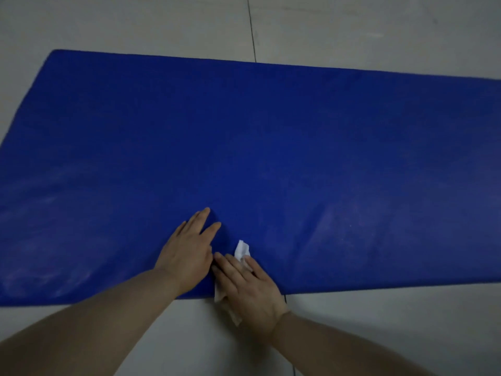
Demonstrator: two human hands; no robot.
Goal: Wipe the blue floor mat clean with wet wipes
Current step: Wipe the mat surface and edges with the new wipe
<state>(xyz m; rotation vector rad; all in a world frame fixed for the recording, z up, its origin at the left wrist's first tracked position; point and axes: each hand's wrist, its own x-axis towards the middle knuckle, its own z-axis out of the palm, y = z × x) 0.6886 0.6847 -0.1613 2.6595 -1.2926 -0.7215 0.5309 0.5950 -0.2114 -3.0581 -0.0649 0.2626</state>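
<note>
A large blue floor mat point(271, 145) lies flat across the pale floor and fills most of the view. My left hand point(188, 251) rests flat on the mat near its front edge, fingers straight and spread. Just to its right, my right hand point(249, 289) presses a white wet wipe point(241, 249) down onto the mat's front edge with straight fingers. The wipe sticks out past the fingertips and again under the palm, where it hangs over the floor. Faint pale smears show on the mat at the left and right.
Light grey floor tiles point(379, 28) surround the mat, with a dark grout line point(252, 31) running away at the top centre. A thin dark line point(285, 298) shows on the floor by my right wrist.
</note>
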